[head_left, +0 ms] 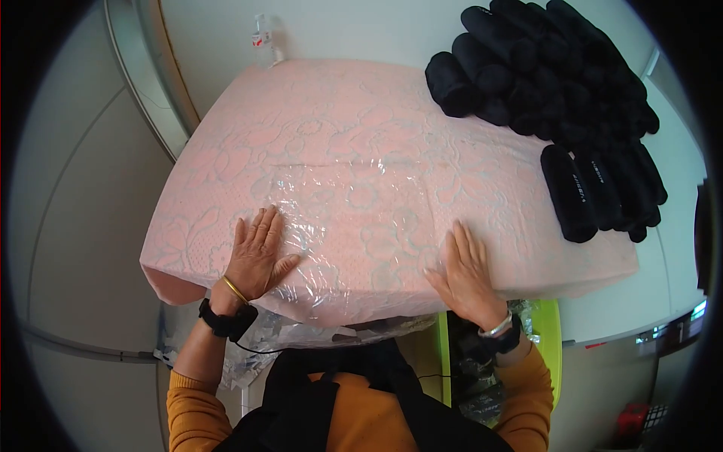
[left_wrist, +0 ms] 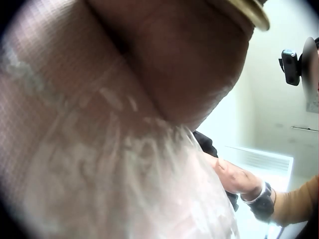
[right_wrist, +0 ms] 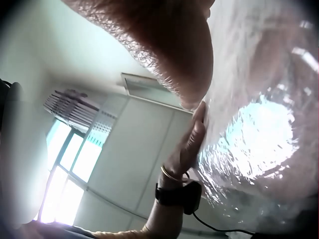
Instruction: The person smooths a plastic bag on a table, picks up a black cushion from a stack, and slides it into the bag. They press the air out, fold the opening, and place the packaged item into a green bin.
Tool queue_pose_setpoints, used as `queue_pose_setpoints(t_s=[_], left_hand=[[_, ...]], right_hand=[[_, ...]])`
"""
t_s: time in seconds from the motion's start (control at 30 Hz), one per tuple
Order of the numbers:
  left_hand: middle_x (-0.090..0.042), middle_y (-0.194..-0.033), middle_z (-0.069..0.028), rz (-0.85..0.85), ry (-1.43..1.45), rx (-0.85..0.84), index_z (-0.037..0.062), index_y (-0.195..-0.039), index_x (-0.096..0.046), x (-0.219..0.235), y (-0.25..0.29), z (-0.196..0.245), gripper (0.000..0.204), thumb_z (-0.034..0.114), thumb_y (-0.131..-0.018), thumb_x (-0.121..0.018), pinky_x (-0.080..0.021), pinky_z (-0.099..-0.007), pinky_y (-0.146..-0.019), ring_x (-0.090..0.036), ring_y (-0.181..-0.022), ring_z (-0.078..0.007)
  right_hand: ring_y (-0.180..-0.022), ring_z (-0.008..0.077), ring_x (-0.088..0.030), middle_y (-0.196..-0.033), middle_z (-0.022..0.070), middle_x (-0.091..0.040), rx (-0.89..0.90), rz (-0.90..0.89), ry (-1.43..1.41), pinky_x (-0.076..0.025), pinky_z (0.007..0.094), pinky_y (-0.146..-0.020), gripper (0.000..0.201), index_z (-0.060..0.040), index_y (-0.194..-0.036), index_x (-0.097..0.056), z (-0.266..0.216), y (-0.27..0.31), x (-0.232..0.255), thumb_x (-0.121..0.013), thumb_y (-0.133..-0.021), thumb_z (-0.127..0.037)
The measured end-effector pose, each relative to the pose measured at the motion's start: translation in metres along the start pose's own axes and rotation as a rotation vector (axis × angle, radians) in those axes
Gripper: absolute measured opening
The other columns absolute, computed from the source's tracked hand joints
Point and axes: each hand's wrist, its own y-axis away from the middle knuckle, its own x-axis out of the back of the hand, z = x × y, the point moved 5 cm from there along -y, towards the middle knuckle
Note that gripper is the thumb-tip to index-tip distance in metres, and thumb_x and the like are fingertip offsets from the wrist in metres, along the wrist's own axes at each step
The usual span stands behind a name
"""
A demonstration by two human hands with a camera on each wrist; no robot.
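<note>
A clear plastic bag (head_left: pixel 354 226) lies flat and wrinkled on a pink patterned cloth (head_left: pixel 354 113). My left hand (head_left: pixel 260 256) rests palm down at its left side, fingers pointing away from me and thumb over the film. On the right, my right hand (head_left: pixel 468 275) lies with straight fingers by the other side of the bag, its thumb turned inward. Shiny plastic film (left_wrist: pixel 129 189) spreads beside the left palm in the left wrist view. In the right wrist view, bright light glares off the plastic (right_wrist: pixel 259 134) next to the right hand.
Black padded rolls (head_left: pixel 542 68) are piled at the back right, with several more rolls (head_left: pixel 602 188) nearer. A clear bottle (head_left: pixel 262 41) stands behind the cloth. Below the table's front edge are a lime-green bin (head_left: pixel 553 346) and crumpled plastic (head_left: pixel 252 346). A black cable (head_left: pixel 256 351) hangs from the left wrist.
</note>
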Motion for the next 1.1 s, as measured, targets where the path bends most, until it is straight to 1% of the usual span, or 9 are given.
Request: queue_pose_setpoints(t_s=[0.03, 0.1, 0.23, 0.37, 0.53, 0.57, 0.63, 0.9, 1.1], left_hand=[[-0.028, -0.15, -0.0216, 0.002, 0.002, 0.01, -0.0047, -0.142, -0.03, 0.0, 0.0, 0.0, 0.083, 0.06, -0.091, -0.041, -0.012, -0.0554, -0.112, -0.025, -0.141, -0.0351], [-0.029, -0.15, -0.0213, 0.004, 0.011, 0.022, -0.0045, -0.142, -0.031, 0.0, -0.002, 0.001, 0.084, 0.061, -0.09, -0.042, -0.012, -0.0557, -0.112, -0.025, -0.141, -0.0346], [-0.031, -0.149, -0.0211, 0.003, 0.026, 0.034, -0.0043, -0.142, -0.031, 0.003, -0.003, 0.003, 0.085, 0.061, -0.09, -0.043, -0.012, -0.0556, -0.113, -0.025, -0.141, -0.0339], [-0.028, -0.151, -0.0193, -0.02, 0.032, 0.027, -0.0025, -0.144, -0.029, 0.004, -0.002, 0.002, 0.084, 0.06, -0.09, -0.043, -0.009, -0.0528, -0.114, -0.023, -0.142, -0.033], [-0.028, -0.151, -0.0189, 0.005, 0.043, 0.032, -0.0022, -0.144, -0.03, 0.004, -0.001, 0.004, 0.083, 0.06, -0.09, -0.043, -0.009, -0.0518, -0.114, -0.024, -0.142, -0.0324], [-0.028, -0.151, -0.0188, 0.004, 0.05, 0.031, -0.0021, -0.144, -0.03, 0.005, -0.001, 0.005, 0.083, 0.06, -0.09, -0.043, -0.009, -0.0516, -0.115, -0.024, -0.142, -0.0323], [-0.029, -0.151, -0.0188, 0.01, 0.047, 0.027, -0.002, -0.143, -0.031, 0.008, -0.002, 0.004, 0.083, 0.06, -0.09, -0.042, -0.009, -0.051, -0.115, -0.024, -0.142, -0.0322], [-0.031, -0.149, -0.0196, 0.063, 0.038, 0.017, -0.003, -0.142, -0.033, 0.007, 0.0, 0.003, 0.083, 0.061, -0.09, -0.043, -0.012, -0.0537, -0.113, -0.027, -0.14, -0.0327], [-0.03, -0.15, -0.0203, 0.069, 0.05, 0.017, -0.0029, -0.142, -0.033, 0.006, 0.0, 0.001, 0.083, 0.062, -0.09, -0.041, -0.012, -0.053, -0.113, -0.026, -0.14, -0.0335]], right_hand=[[-0.142, 0.0401, -0.017, -0.151, 0.0284, -0.016, -0.012, -0.003, 0.006, -0.012, 0.0511, -0.114, 0.083, 0.0117, -0.142, -0.019, -0.007, -0.009, 0.006, -0.057, -0.089, -0.039], [-0.141, 0.0408, -0.017, -0.151, 0.0298, -0.016, 0.134, 0.018, -0.084, -0.012, 0.0501, -0.115, 0.083, 0.0136, -0.141, -0.019, -0.043, -0.035, 0.018, -0.058, -0.089, -0.038], [-0.144, 0.0381, -0.01, -0.152, 0.0288, -0.012, 0.386, -0.054, -0.177, -0.009, 0.0487, -0.116, 0.084, 0.0118, -0.143, -0.016, -0.109, -0.077, -0.014, -0.051, -0.092, -0.045], [-0.145, 0.0355, -0.004, -0.154, 0.0268, -0.009, 0.441, -0.173, -0.177, -0.006, 0.048, -0.117, 0.086, 0.0104, -0.145, -0.013, -0.122, -0.101, -0.037, -0.045, -0.093, -0.051], [-0.146, 0.0325, 0.0, -0.156, 0.0227, -0.005, 0.244, -0.236, -0.077, -0.002, 0.0456, -0.117, 0.084, 0.0067, -0.148, -0.007, -0.04, -0.115, -0.041, -0.04, -0.094, -0.049], [-0.146, 0.0325, 0.0, -0.156, 0.0227, -0.005, 0.248, -0.246, -0.071, -0.002, 0.0456, -0.117, 0.084, 0.0067, -0.148, -0.007, -0.025, -0.115, -0.038, -0.04, -0.094, -0.049], [-0.146, 0.0318, -0.001, -0.157, 0.0213, -0.005, 0.07, -0.271, -0.026, -0.002, 0.046, -0.117, 0.078, 0.0036, -0.149, -0.007, 0.007, -0.117, -0.036, -0.035, -0.096, -0.046], [-0.146, 0.032, -0.003, -0.156, 0.0205, -0.006, -0.052, -0.19, -0.039, -0.004, 0.0481, -0.116, 0.073, 0.0025, -0.149, -0.008, 0.028, -0.109, -0.04, -0.024, -0.098, -0.047], [-0.146, 0.0334, -0.003, -0.156, 0.0222, -0.007, -0.114, -0.143, -0.038, -0.004, 0.0476, -0.116, 0.075, 0.005, -0.148, -0.009, 0.038, -0.095, -0.043, -0.026, -0.098, -0.048]])
